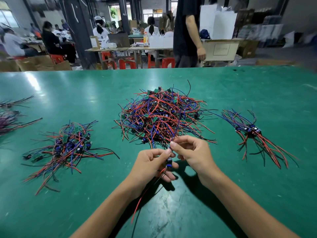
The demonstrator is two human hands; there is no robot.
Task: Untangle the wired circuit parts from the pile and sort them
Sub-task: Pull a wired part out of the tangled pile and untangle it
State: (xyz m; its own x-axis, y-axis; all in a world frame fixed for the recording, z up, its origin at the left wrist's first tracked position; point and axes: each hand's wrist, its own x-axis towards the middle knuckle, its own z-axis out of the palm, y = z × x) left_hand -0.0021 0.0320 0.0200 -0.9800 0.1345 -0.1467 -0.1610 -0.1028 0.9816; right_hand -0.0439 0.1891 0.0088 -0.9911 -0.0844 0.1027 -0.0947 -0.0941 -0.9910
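Note:
A big tangled pile of small circuit boards with red, blue and black wires lies mid-table. Just in front of it my left hand holds one circuit part by its blue component, its red and black wires trailing down toward me. My right hand pinches the blue wire of that part, which runs up into the pile. A looser sorted heap lies to the left. A neat bundle with wires aligned lies to the right.
The green table stretches wide around my hands. More wire bundles lie at the far left edge. Beyond the table's far edge a person in black stands, with other workers, tables and red stools behind.

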